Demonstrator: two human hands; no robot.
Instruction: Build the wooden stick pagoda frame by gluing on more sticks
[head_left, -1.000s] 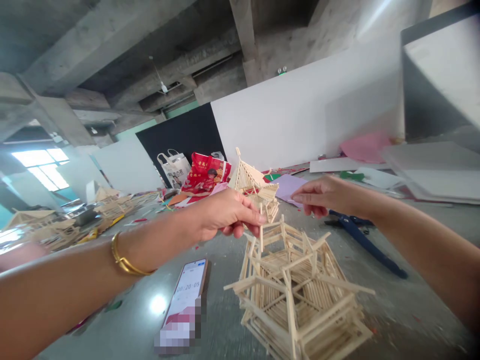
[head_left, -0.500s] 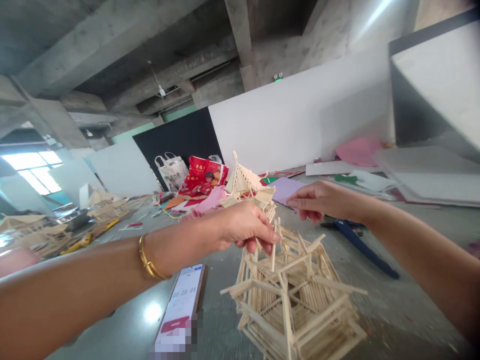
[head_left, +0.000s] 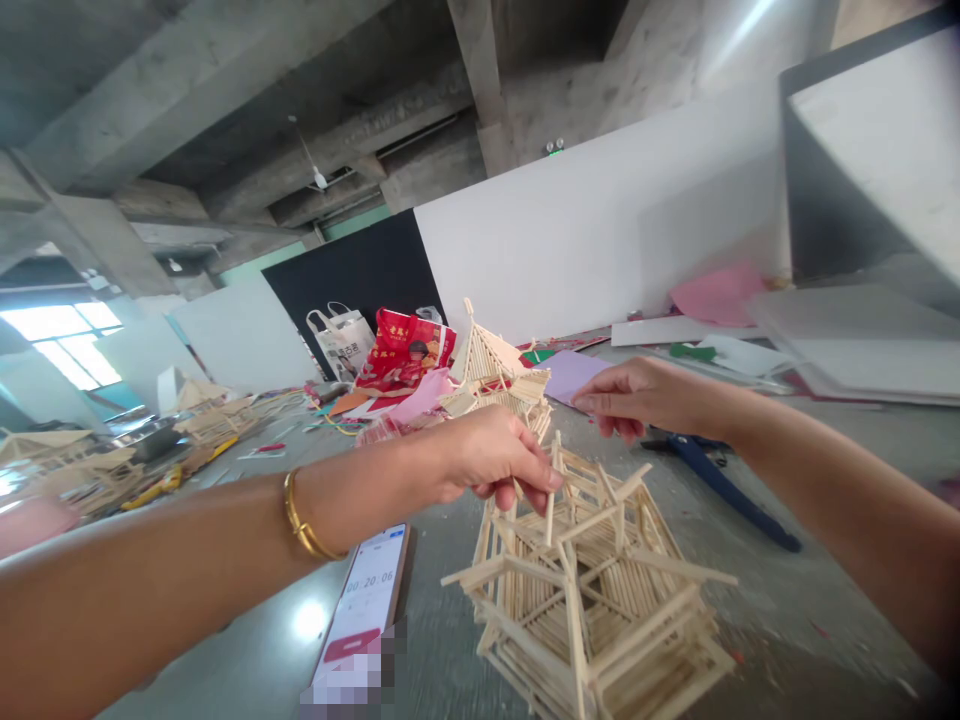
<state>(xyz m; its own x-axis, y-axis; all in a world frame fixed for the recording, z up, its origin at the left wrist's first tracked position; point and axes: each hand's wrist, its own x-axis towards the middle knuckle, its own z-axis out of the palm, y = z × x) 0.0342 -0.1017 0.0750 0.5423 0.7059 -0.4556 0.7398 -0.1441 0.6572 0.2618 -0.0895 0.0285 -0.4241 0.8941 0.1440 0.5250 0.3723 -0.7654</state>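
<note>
A pale wooden stick model (head_left: 600,590), shaped like a tiered pavilion roof, stands on the grey table (head_left: 795,590) in front of me. My left hand (head_left: 491,462), with a gold bangle on its wrist, pinches a thin wooden stick (head_left: 551,500) upright over the model's top frame. My right hand (head_left: 645,398) hovers just behind the model with fingers curled together; what it holds, if anything, I cannot make out. A second, smaller stick roof model (head_left: 495,375) stands behind my hands.
A phone (head_left: 364,610) showing a timer lies at the lower left. Blue-handled pliers (head_left: 720,480) lie on the right. A red bag (head_left: 405,350), coloured paper, white boards (head_left: 862,340) and more stick models (head_left: 82,465) clutter the far side.
My left hand moved right and down, bringing the stick from beside the model onto its top frame. My right hand barely shifted.
</note>
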